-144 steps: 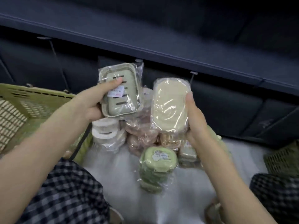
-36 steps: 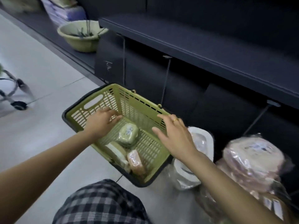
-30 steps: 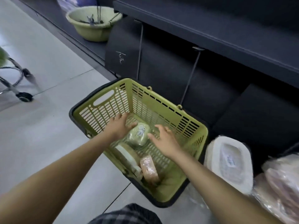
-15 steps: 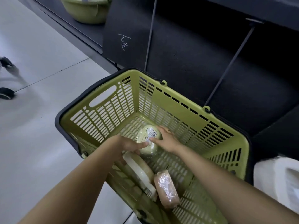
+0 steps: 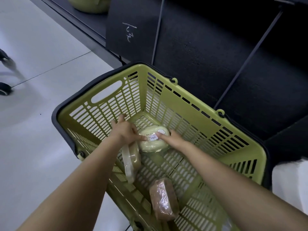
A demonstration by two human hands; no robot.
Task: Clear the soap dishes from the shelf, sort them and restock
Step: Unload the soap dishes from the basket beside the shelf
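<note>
A green oval soap dish (image 5: pixel 154 142) in clear wrap, with a white label on its lid, lies on the floor of the green plastic basket (image 5: pixel 188 107). My right hand (image 5: pixel 172 139) holds its right side, thumb on the lid. My left hand (image 5: pixel 124 130) is at its left side, thumb tip touching the label and fingers stretched toward the basket wall. A beige soap dish (image 5: pixel 130 161) stands on edge just below my left hand. A wrapped pink-brown soap dish (image 5: pixel 164 201) lies nearer me in the basket.
The basket sits on the pale floor against the dark bottom shelf (image 5: pixel 216 47). A white stack of wrapped dishes (image 5: pixel 290 182) stands right of the basket. A green bowl (image 5: pixel 90 5) sits on the shelf at top left; a cart wheel (image 5: pixel 5 88) is at the far left.
I have turned from the sorted piles to the basket. Both hands reached down inside it and closed in on the green oval dish, which has shifted slightly.
</note>
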